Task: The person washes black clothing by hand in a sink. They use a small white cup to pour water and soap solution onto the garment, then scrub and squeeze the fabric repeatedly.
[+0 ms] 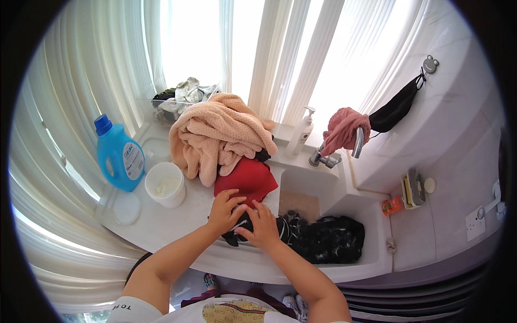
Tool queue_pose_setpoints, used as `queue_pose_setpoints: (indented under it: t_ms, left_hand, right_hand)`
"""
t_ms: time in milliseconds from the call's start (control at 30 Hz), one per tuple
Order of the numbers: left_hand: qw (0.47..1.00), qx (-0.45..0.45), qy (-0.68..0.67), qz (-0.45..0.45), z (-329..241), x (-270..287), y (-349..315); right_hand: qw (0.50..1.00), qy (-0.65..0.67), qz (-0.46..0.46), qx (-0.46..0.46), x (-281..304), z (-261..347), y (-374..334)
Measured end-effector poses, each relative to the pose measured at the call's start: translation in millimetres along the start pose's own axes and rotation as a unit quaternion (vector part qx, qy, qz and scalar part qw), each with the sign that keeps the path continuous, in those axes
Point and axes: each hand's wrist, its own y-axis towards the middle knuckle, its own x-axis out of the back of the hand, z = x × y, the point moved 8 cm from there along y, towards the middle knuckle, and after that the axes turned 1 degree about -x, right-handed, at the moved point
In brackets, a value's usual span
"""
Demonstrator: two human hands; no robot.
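Observation:
A wet black garment (328, 239) with white stripes and flecks of suds trails from the sink up onto the washboard-side ledge. At its left end, my left hand (225, 211) curls over the cloth. Close beside it my right hand (263, 223) is closed on the same garment, the fingertips of both hands nearly meeting. Part of the fabric is hidden under my palms. Just beyond my fingers lies a red cloth (247, 180), partly beneath a bunched peach towel (221, 134).
Left on the counter are a blue detergent bottle (121, 156), a white tub (165, 185) and its lid (127, 209). Behind the sink (307, 180) stand a pump bottle (300, 133) and a faucet (325, 158) draped with a pink cloth (346, 129). A black mask-like cloth (397, 110) hangs at right.

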Motion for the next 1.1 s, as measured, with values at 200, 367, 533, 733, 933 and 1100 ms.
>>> queue_pose_setpoints:
  t_ms: [200, 367, 533, 733, 933, 1100]
  left_hand:
    - [0.97, -0.107, 0.137, 0.173, -44, -2, -72]
    - [0.966, 0.147, 0.124, 0.175, 21, -25, 10]
    - [0.964, 0.257, 0.003, 0.072, 70, -15, -13]
    - [0.731, 0.59, -0.343, 0.016, 112, -12, -63]
    - [0.741, 0.568, -0.327, 0.144, 37, -13, -64]
    - [0.792, 0.457, -0.379, 0.143, -5, -37, -66]
  right_hand:
    - [0.992, -0.054, 0.095, 0.067, -9, 21, -38]
    - [0.99, 0.058, 0.092, -0.09, -17, -42, 31]
    - [0.973, 0.195, 0.052, -0.116, 16, -97, -8]
    - [0.861, 0.386, 0.176, -0.281, -34, -154, -95]
    - [0.929, 0.135, -0.026, -0.344, 6, -197, -90]
    - [0.939, 0.233, -0.113, -0.226, 109, -115, 13]
